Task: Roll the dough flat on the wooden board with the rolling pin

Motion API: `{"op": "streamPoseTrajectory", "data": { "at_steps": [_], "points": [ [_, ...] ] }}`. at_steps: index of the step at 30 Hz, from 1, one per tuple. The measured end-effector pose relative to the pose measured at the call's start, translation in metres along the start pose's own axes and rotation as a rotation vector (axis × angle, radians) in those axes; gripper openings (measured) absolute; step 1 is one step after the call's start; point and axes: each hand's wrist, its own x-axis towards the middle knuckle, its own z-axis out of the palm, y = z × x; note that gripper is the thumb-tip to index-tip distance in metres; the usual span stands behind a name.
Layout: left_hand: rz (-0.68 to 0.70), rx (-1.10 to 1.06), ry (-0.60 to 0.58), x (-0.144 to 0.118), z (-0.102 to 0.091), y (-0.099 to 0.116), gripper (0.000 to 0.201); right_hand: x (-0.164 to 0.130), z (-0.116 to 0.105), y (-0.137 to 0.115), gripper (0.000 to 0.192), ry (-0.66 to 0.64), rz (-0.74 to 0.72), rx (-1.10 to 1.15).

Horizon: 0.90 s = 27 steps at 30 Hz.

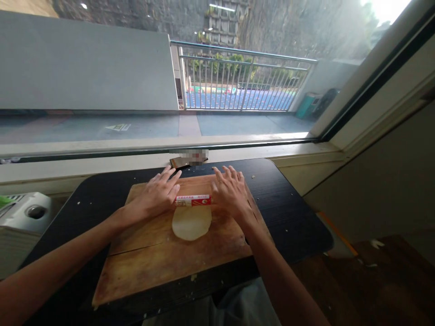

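Note:
Across the wooden cutting board (142, 265) lies a rolling pin (193, 200) with a red and white wrapper round its middle. My left hand (159, 192) rests flat over its left end, fingers spread and pointing forward. Over the right end lies my right hand (231, 190), its fingers also stretched out. Both ends of the pin are hidden under the palms. A thin, pale, roundish sheet of dough (191, 224) is spread on the board. Its far edge passes under the pin, and the rest extends towards me.
The board lies on a black table (288, 222) dotted with small crumbs. At the far edge a phone-like flat object (180, 162) lies by the window sill (136, 164), partly blurred out. A white box-like thing (25, 210) stands on the left. Beyond the window is a metal railing (238, 83).

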Motion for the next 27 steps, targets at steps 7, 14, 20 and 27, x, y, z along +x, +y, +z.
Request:
{"op": "streamPoseTrajectory", "data": {
  "at_steps": [7, 14, 20, 27],
  "points": [
    [0.045, -0.072, -0.058, -0.049, -0.013, 0.031, 0.06, -0.044, 0.007, 0.002, 0.064, 0.051, -0.063, -0.024],
    [-0.152, -0.097, -0.017, -0.049, -0.029, 0.058, 0.057, -0.037, 0.006, -0.003, 0.062, 0.076, -0.022, -0.013],
    [-0.294, -0.04, 0.045, -0.023, -0.025, 0.044, 0.054, 0.001, 0.006, -0.006, 0.06, 0.022, -0.006, -0.018],
    [-0.294, -0.024, 0.046, 0.001, -0.024, 0.023, 0.051, 0.026, -0.003, -0.012, 0.054, 0.046, -0.016, -0.022]
  ]
}}
